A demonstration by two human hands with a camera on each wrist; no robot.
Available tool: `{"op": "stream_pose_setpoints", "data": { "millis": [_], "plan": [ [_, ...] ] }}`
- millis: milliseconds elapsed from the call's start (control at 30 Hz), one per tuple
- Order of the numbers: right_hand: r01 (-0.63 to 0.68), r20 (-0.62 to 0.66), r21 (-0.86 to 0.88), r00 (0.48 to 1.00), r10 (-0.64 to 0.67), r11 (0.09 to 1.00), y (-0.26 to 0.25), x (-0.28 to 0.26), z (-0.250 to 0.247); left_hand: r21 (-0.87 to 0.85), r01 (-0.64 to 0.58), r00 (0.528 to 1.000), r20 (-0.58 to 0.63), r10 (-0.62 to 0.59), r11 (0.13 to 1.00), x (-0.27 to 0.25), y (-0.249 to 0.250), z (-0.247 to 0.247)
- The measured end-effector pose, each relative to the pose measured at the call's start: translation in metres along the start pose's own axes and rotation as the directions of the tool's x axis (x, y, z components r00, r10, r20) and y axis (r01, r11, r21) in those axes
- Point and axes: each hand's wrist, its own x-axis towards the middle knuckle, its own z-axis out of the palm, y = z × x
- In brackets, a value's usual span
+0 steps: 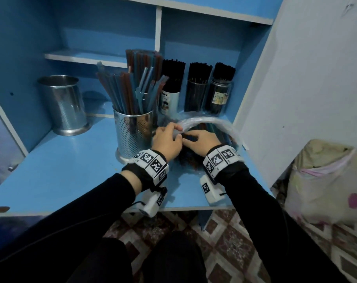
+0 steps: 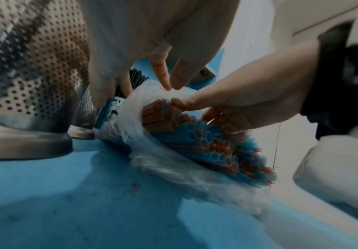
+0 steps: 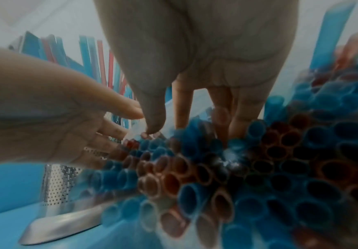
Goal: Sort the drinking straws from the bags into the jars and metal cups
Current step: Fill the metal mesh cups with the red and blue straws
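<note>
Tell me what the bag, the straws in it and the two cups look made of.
Bag: thin clear plastic film, probably; it is see-through, crinkled and glossy.
Straws: likely plastic; thin-walled open tubes in blue and orange-red, dull surface.
Cup with straws and empty cup: metal, probably stainless steel; shiny, mirror-like, with rows of punched holes.

blue desk (image 1: 61, 176) | blue shelf unit (image 1: 96, 57) | patterned floor tiles (image 1: 230, 242) | floral cloth bundle (image 1: 326, 180) at right

dim bluish light; wide-angle bending at edges; wrist views soft, blurred up close, corners darkened.
</note>
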Motion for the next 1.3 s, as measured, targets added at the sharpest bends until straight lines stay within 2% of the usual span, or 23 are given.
{"op": "stream_pose_setpoints", "data": {
  "millis": [200, 367, 567, 700, 833, 967, 1067, 1133, 1200, 1300],
  "plan": [
    [-0.008, 0.053, -0.023, 0.999, 0.009, 1.000, 0.000, 0.005, 0.007, -0.087, -0.048, 0.999, 0.004, 0.049, 0.995, 0.005, -0.002, 0.003],
    [-0.047, 0.009, 0.081, 0.999, 0.047, 0.996, 0.004, 0.006, 0.005, -0.104, -0.070, 0.998, -0.010, 0.070, 0.992, 0.013, -0.009, -0.002],
    [-0.062, 0.008, 0.059, 0.998, 0.062, 0.996, 0.002, 0.005, 0.003, -0.136, -0.082, 0.997, -0.025, 0.079, 0.987, 0.016, -0.013, 0.000],
    [-0.049, -0.058, 0.113, 0.997, 0.056, 0.992, 0.006, 0.003, 0.001, -0.154, -0.095, 0.996, -0.018, 0.093, 0.984, 0.015, -0.014, -0.001],
    [-0.029, -0.087, 0.205, 0.995, 0.047, 0.978, 0.010, 0.000, -0.009, -0.150, -0.110, 0.994, -0.002, 0.111, 0.983, 0.012, -0.015, -0.004],
    [-0.020, -0.076, 0.221, 0.996, 0.037, 0.975, 0.017, -0.010, -0.026, -0.149, -0.096, 0.994, 0.034, 0.103, 0.984, 0.015, -0.015, -0.005],
    [-0.029, -0.061, 0.227, 0.997, 0.044, 0.974, 0.022, -0.025, -0.042, -0.040, -0.145, 0.988, -0.048, 0.143, 0.989, 0.014, -0.010, -0.003],
    [-0.034, -0.036, 0.235, 0.998, 0.043, 0.971, 0.023, -0.038, -0.055, 0.021, -0.303, 0.951, -0.059, 0.304, 0.953, 0.011, 0.000, -0.002],
    [-0.027, 0.007, 0.221, 1.000, 0.026, 0.975, 0.019, -0.051, -0.068, 0.083, -0.482, 0.876, 0.076, 0.477, 0.872, 0.010, 0.013, 0.001],
    [0.008, 0.079, 0.196, 0.997, -0.024, 0.980, 0.009, -0.073, -0.087, 0.179, -0.649, 0.755, 0.269, 0.598, 0.739, 0.016, 0.030, 0.013]
  ]
}}
